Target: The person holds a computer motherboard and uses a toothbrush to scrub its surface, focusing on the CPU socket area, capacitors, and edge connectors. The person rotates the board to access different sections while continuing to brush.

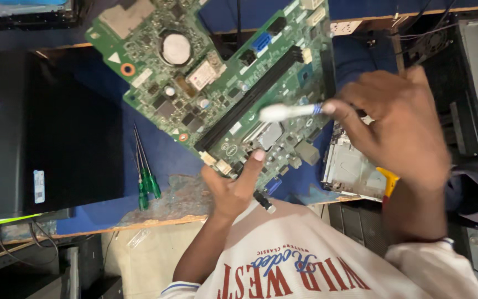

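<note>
You are gripping the near edge of the green circuit board (pixel 217 83) with your left hand (pixel 230 185), thumb on top and fingers curled under, so the board is tilting up off the blue surface (pixel 100 213). Your right hand (pixel 399 124) is closing around the handle of a small white brush (pixel 289 112), its blurred head lying over the board just past your left thumb, beside the long black slot (pixel 250 99).

That one-edge grip looks like the weak point: if your thumb is slipping, the board could be dropping onto the metal drive casing (pixel 349 166) lying under your right hand. Pressing the brush too hard could be bending the small upright capacitors (pixel 203 103) beyond your left hand.

The board is flat, rigid and glossy green, studded with tiny parts. Further out from your left hand a round silver coin cell (pixel 175 49) is sitting in its holder. Off to the left of that hand, two thin screwdrivers (pixel 146 177) with translucent green handles are lying on the surface, where the blue covering is peeling at the near edge. Beyond them a smooth black panel (pixel 45 133) is lying flat.
</note>
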